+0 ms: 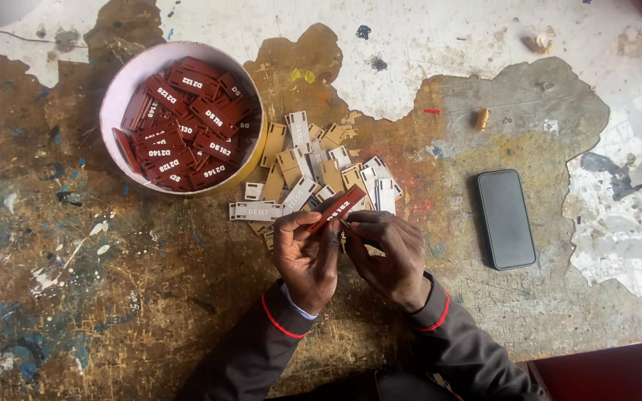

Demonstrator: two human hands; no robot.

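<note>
My left hand [305, 256] pinches a small dark red rectangular tag [338, 208] with white engraved characters, holding it tilted above the table. My right hand [389, 256] is closed beside it, its fingertips touching the tag's lower end, with what looks like a thin tool between the fingers. Just beyond my hands lies a loose pile of white and tan tags [313, 171]. A round white tub [131, 82] at the upper left holds several more dark red tags [187, 126].
A black phone [505, 219] lies face up to the right of my hands. The worn tabletop [113, 297] is paint-stained and peeling. A small tan scrap [482, 118] rests at the upper right. Red objects sit at the right edge.
</note>
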